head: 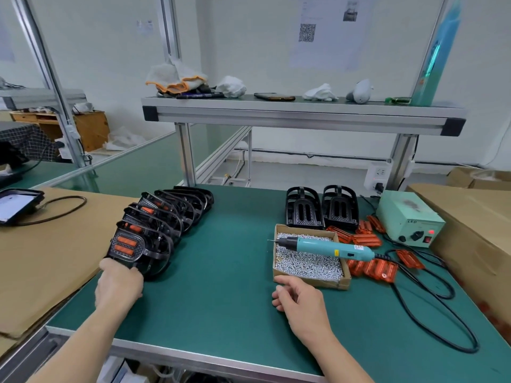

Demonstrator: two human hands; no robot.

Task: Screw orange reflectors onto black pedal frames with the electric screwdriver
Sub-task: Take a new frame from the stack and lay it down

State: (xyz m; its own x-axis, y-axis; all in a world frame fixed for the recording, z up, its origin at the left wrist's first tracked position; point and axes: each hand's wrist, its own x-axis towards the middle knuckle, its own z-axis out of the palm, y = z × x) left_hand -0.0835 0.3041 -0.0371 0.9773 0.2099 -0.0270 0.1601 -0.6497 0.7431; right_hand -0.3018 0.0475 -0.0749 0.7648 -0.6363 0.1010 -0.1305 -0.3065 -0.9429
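Observation:
A row of several black pedal frames (166, 217) with orange reflectors fitted leans in a line at the left of the green mat. My left hand (119, 283) grips the near edge of the front pedal (130, 247) in that row. Two bare black pedal frames (322, 208) stand at the back right. Loose orange reflectors (370, 268) lie scattered to the right of them. The teal electric screwdriver (329, 247) lies across a cardboard box of screws (308, 262). My right hand (300, 298) hovers just in front of that box, fingers loosely curled, holding nothing.
A pale green power supply (409, 218) with a lit red switch stands at the back right, its black cable (431, 308) looping over the mat. Cardboard sheets (47, 252) flank the left, a carton (475, 230) the right. A tablet (16, 205) sits far left. An aluminium shelf (301, 114) spans overhead.

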